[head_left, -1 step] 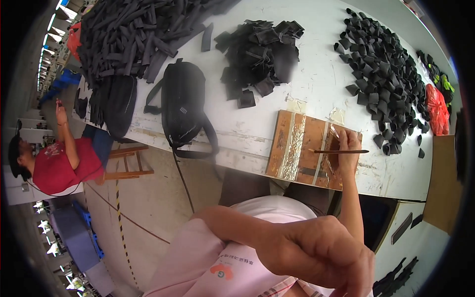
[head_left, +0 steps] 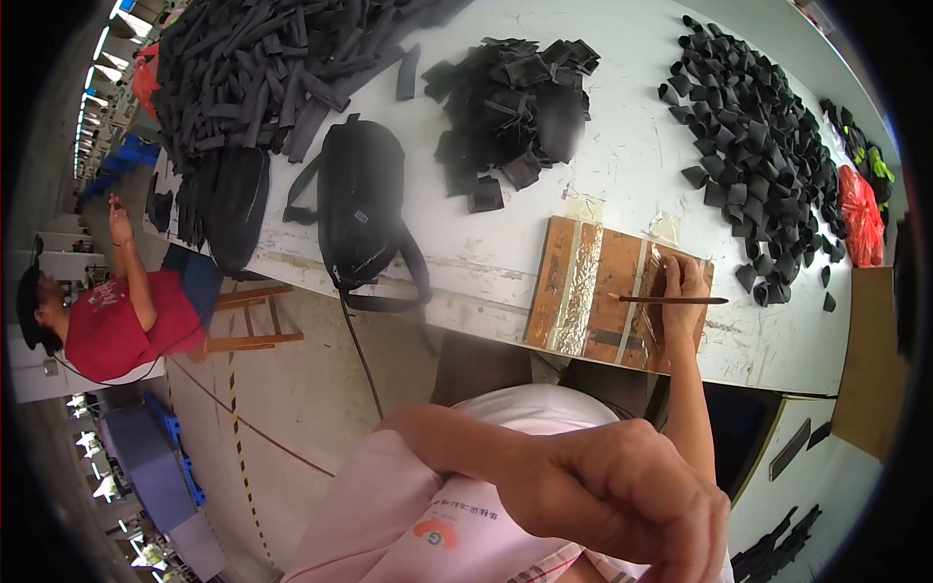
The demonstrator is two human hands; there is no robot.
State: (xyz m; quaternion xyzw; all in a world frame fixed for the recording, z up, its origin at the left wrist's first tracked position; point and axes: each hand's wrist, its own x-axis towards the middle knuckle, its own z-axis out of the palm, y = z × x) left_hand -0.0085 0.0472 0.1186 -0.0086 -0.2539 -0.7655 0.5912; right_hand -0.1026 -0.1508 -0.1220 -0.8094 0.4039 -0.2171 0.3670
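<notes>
My right hand [head_left: 684, 280] rests over the right part of a brown wooden board [head_left: 610, 267] at the table's near edge. Its fingers are closed on a thin brown stick [head_left: 671, 300], which lies level with its pointed end to the left. Shiny clear tape [head_left: 579, 291] runs in strips across the board. Raised close in front of me, my left hand [head_left: 622, 496] is curled with the fingers pressed together. What it holds, if anything, is hidden by the hand itself.
Folded black fabric pieces [head_left: 748, 160] are heaped at the right, dark flat pieces [head_left: 515, 107] in the middle, and long black strips [head_left: 258, 68] at the far left. A black bag [head_left: 360, 199] lies left of the board. A person in red [head_left: 131, 325] sits beyond a wooden stool [head_left: 255, 319].
My left hand has shifted very slightly to the left. The right hand keeps its hold on the stick over the board.
</notes>
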